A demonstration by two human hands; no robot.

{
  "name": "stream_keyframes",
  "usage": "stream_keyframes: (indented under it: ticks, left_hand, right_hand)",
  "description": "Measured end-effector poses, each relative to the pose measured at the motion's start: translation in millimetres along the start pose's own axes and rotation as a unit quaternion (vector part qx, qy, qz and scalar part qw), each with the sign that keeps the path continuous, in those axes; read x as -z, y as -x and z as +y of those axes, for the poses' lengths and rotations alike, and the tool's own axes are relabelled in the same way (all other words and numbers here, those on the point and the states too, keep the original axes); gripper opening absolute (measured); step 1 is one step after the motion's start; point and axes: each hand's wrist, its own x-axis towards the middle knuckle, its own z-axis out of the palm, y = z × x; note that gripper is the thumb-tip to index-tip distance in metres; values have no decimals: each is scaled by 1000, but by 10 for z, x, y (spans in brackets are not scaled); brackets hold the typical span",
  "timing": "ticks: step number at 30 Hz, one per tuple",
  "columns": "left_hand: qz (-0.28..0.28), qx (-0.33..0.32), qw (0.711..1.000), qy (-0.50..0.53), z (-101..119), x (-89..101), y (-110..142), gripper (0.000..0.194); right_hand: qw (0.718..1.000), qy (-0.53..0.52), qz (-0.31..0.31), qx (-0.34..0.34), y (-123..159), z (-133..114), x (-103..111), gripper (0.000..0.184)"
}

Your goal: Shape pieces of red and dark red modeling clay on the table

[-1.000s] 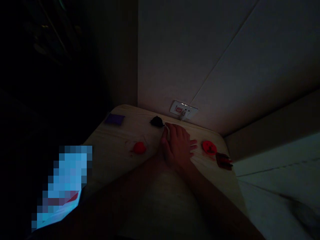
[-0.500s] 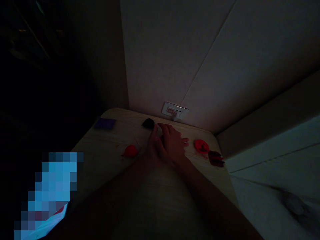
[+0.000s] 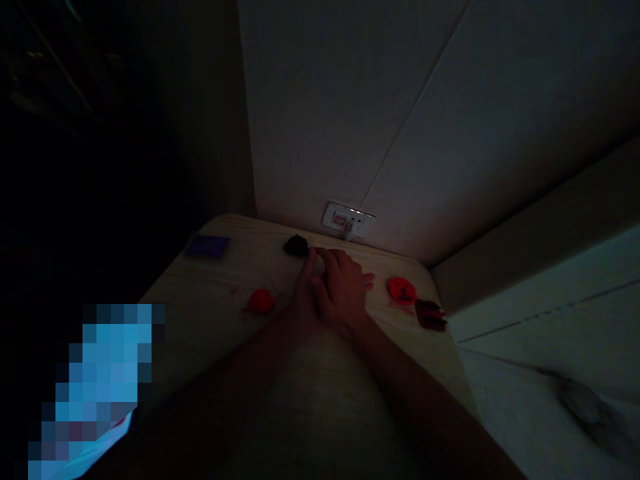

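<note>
My left hand (image 3: 304, 293) lies palm inward beneath my right hand, its thumb pointing up and its fingertips showing past the far side. Over it rests my right hand (image 3: 345, 287), with curved fingers laid across the left palm. The two palms press together, and anything between them is hidden. Just beyond the left thumb sits a dark lump (image 3: 296, 245). A round red ball-like piece (image 3: 261, 302) lies left of my hands. To their right is a flat red disc (image 3: 402, 291) with dark marks, beside a dark red piece with prongs (image 3: 431, 315).
The light wooden table (image 3: 320, 400) meets the wall at the back. A purple packet (image 3: 208, 246) lies near its left edge. A wall socket (image 3: 349, 220) with a plug sits just above the back edge. A bright blurred screen (image 3: 113, 360) glows at lower left. The room is dim.
My hands stay pressed together and shift slightly against each other; fewer left fingertips stick out past the right hand. The objects on the table have not moved.
</note>
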Motion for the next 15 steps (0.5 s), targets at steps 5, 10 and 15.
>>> stream_keyframes:
  ticks: [5,10,15]
  left_hand:
    - [24,23,999,19,74,-21,8,62]
    - [94,37,993,53,145,-38,65,64]
    - [115,60,988,77,161,-87,104,69]
  right_hand:
    - [996,-76,40,34,23,81,13,66]
    - [992,-101,77,16,30,229,34,71]
    - [999,-29,12,-31,21,232,56,67]
